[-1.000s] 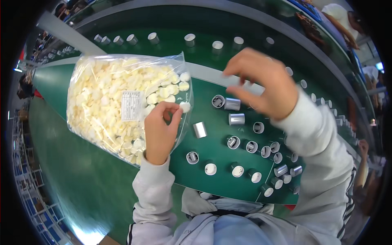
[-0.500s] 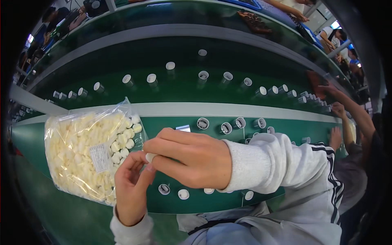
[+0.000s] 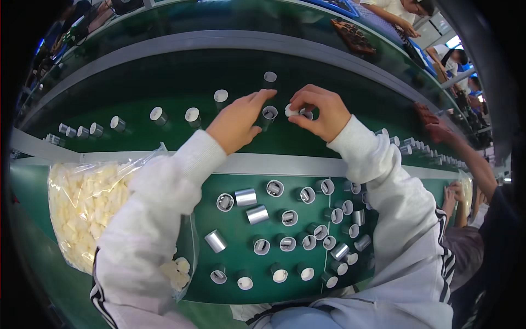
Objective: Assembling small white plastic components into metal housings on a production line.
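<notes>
My right hand (image 3: 326, 116) reaches over the far dark green strip and pinches a small white round pad (image 3: 290, 111) between thumb and fingertips. Just behind the pad stands a silver cylindrical cup (image 3: 306, 114), partly hidden by that hand. My left hand (image 3: 236, 122) is open, thumb and fingers apart, nearest an open silver cup (image 3: 269, 114) with something dark and metallic inside; I cannot tell if it touches it. Left of my left hand, another cup (image 3: 193, 116) shows a white top. A clear plastic bag (image 3: 90, 214) full of cream-white pads lies at left, partly under my left sleeve.
On the near green table (image 3: 205, 186) stand many silver cups, some tipped over, such as one lying cylinder (image 3: 215, 240). A pale rail (image 3: 274, 164) divides table and far strip. Loose pads (image 3: 178, 271) lie by the bag's mouth. At right, another person's arm (image 3: 474, 153) reaches over the strip.
Both hands have moved from beside the bag, up and away over the far strip, and separated. The pad is now in my right hand alone. Cups on the strip have shifted slightly left.
</notes>
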`<action>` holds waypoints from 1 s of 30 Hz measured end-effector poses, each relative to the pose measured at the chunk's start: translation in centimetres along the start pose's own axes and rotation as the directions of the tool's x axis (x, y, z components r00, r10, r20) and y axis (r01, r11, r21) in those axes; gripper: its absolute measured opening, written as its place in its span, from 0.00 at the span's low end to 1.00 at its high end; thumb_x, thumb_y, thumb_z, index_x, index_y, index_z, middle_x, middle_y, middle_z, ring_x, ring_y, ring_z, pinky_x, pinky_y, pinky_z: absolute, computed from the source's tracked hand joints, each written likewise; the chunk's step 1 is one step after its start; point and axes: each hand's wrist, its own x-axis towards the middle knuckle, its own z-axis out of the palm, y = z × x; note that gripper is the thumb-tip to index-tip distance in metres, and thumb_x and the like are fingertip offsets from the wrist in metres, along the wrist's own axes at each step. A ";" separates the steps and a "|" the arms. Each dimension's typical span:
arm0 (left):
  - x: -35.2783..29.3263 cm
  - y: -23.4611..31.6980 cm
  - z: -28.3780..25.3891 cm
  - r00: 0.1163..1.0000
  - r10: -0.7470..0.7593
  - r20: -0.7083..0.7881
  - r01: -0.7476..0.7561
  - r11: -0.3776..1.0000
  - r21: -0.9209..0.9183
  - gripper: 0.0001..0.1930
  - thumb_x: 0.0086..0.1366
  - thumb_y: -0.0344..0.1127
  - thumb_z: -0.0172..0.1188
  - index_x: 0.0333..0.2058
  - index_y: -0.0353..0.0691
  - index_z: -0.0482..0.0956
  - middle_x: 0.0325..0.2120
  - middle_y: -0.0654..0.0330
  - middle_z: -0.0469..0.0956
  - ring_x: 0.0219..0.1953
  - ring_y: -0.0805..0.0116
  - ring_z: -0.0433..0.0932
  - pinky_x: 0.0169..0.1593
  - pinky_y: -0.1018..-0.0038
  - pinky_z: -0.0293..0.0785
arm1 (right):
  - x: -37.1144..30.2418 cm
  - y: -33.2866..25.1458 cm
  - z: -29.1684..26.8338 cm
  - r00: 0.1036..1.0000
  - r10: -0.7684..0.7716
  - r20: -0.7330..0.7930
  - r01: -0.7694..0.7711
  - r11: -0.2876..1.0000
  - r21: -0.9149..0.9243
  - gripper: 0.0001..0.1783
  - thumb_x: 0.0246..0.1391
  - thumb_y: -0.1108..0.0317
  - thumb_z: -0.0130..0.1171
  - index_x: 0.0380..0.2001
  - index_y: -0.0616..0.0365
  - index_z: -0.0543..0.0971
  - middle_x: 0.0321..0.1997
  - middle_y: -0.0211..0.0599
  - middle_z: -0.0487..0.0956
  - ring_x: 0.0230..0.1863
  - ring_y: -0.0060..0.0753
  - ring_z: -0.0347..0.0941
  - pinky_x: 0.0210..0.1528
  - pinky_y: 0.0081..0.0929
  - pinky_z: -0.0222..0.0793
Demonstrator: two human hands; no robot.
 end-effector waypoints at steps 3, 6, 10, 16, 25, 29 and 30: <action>0.9 -1.7 1.2 0.997 -0.019 0.078 0.024 0.997 -0.073 0.38 0.51 0.19 0.65 0.60 0.42 0.61 0.50 0.54 0.76 0.41 0.56 0.76 0.49 0.64 0.72 | 0.3 -0.2 1.1 0.995 -0.102 -0.014 0.101 0.993 -0.057 0.11 0.44 0.74 0.68 0.32 0.60 0.78 0.38 0.37 0.78 0.37 0.39 0.77 0.38 0.28 0.74; 1.3 -1.3 1.5 0.995 -0.080 0.062 0.091 0.978 -0.188 0.36 0.48 0.21 0.68 0.57 0.38 0.63 0.39 0.52 0.80 0.33 0.60 0.77 0.42 0.68 0.74 | 0.5 0.0 1.3 0.998 -0.067 0.011 0.067 0.997 -0.039 0.11 0.44 0.73 0.69 0.31 0.60 0.77 0.37 0.37 0.77 0.37 0.41 0.77 0.38 0.31 0.74; 0.9 -0.4 2.9 0.989 -0.138 -0.049 0.120 0.953 -0.279 0.34 0.47 0.23 0.71 0.53 0.36 0.67 0.32 0.54 0.81 0.26 0.65 0.75 0.33 0.72 0.74 | 0.6 0.4 1.8 0.993 -0.109 0.052 0.113 0.990 -0.082 0.11 0.44 0.73 0.69 0.30 0.59 0.77 0.36 0.37 0.77 0.37 0.43 0.77 0.39 0.32 0.75; 0.5 0.1 3.8 0.981 -0.131 -0.140 0.097 0.970 -0.225 0.33 0.47 0.24 0.72 0.52 0.36 0.67 0.30 0.55 0.80 0.26 0.67 0.76 0.33 0.73 0.74 | 0.6 1.1 2.4 0.972 -0.228 0.052 0.232 0.968 -0.093 0.11 0.43 0.73 0.69 0.30 0.58 0.77 0.36 0.37 0.76 0.38 0.43 0.77 0.39 0.32 0.75; 0.4 0.3 3.9 0.983 -0.099 -0.157 0.062 0.972 -0.226 0.33 0.46 0.24 0.72 0.51 0.35 0.67 0.28 0.56 0.79 0.24 0.66 0.76 0.31 0.73 0.74 | 1.0 0.8 2.1 0.949 -0.289 0.126 0.298 0.953 -0.058 0.10 0.42 0.76 0.68 0.30 0.60 0.78 0.37 0.39 0.75 0.39 0.43 0.75 0.40 0.33 0.75; 0.4 0.4 3.8 0.981 -0.142 -0.135 0.110 0.969 -0.223 0.32 0.47 0.23 0.71 0.51 0.35 0.67 0.29 0.55 0.80 0.24 0.67 0.75 0.31 0.74 0.73 | 1.1 1.3 2.1 0.936 -0.310 0.166 0.324 0.944 -0.066 0.11 0.42 0.76 0.68 0.31 0.60 0.78 0.39 0.39 0.75 0.39 0.42 0.74 0.40 0.33 0.75; 0.3 0.4 3.8 0.981 -0.140 -0.134 0.104 0.964 -0.245 0.32 0.47 0.22 0.71 0.51 0.35 0.67 0.30 0.55 0.80 0.24 0.67 0.75 0.31 0.74 0.73 | 1.0 1.3 2.0 0.944 -0.295 0.147 0.302 0.953 -0.030 0.12 0.42 0.76 0.68 0.32 0.60 0.79 0.41 0.39 0.74 0.39 0.42 0.74 0.41 0.33 0.75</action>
